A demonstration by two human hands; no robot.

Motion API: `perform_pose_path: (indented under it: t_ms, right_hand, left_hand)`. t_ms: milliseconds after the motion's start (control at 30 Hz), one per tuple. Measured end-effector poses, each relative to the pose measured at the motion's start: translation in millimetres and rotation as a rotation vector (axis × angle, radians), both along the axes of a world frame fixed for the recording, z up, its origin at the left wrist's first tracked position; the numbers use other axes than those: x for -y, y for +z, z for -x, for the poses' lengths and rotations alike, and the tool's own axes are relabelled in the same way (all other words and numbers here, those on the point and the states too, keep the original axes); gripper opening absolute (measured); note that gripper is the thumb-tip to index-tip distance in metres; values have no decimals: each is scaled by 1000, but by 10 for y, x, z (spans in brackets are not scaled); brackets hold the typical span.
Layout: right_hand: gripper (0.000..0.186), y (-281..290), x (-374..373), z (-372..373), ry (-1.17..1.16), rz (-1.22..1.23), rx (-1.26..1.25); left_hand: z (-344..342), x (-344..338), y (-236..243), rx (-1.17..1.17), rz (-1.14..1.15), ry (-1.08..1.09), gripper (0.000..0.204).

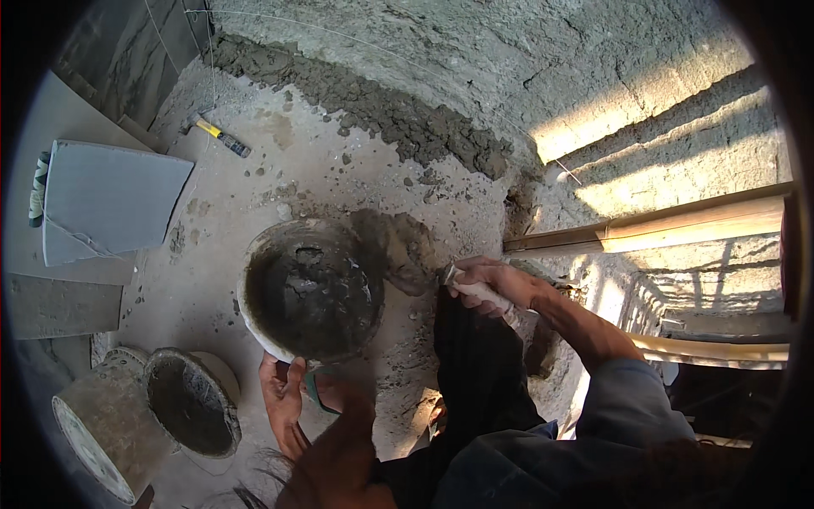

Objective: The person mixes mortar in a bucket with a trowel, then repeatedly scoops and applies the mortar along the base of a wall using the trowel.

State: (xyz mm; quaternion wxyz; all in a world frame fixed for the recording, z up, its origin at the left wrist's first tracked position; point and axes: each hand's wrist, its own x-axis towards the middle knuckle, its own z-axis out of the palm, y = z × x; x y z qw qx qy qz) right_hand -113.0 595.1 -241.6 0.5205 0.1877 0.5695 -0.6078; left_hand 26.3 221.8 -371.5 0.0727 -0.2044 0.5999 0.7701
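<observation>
Mortar [322, 314], dark and wet, sits in a round pale basin [261, 336] out on the floor [254, 106], well in from its far edge, where a rough bank of the same grey stuff [390, 114] runs along the foot of the wall [475, 51]. From where I stand, the left hand [284, 392] grasps the basin's near rim, fingers curled under and thumb at the lip. The right hand [487, 287] is clenched round a pale tool handle [482, 294], beside the basin and apart from it; what the tool's working end looks like, I can't tell.

To my eye, handling this well begins with that left grip: a full basin is likely heavy, so the hold should be firm and low, with the rim kept level so nothing slops over. The right wrist would do best loose, the handle held snug rather than strangled, and the tool clear of the rim. Feet want care too, since a sandalled foot [339, 392] is close by the left hand. A hammer [222, 136] lies toward the floor's far left corner, and two dirty buckets [191, 403] [110, 424] lean together toward the near left, safely out of the way.
</observation>
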Motion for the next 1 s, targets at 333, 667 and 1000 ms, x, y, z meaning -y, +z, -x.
perform_pose_path:
  t_ms: [333,667,1000]
  right_hand:
    - [29,-628,-1806,1044,590,-1709,-821]
    - [32,-782,-1896,775,424,-1742,-797]
    - [25,-78,-31,16,302,-995,-1283]
  left_hand:
    - [72,38,45,90,-23,34,25]
    - [207,-69,295,23,-80,94,27]
    - [357,-124,258,57,-118,-83,54]
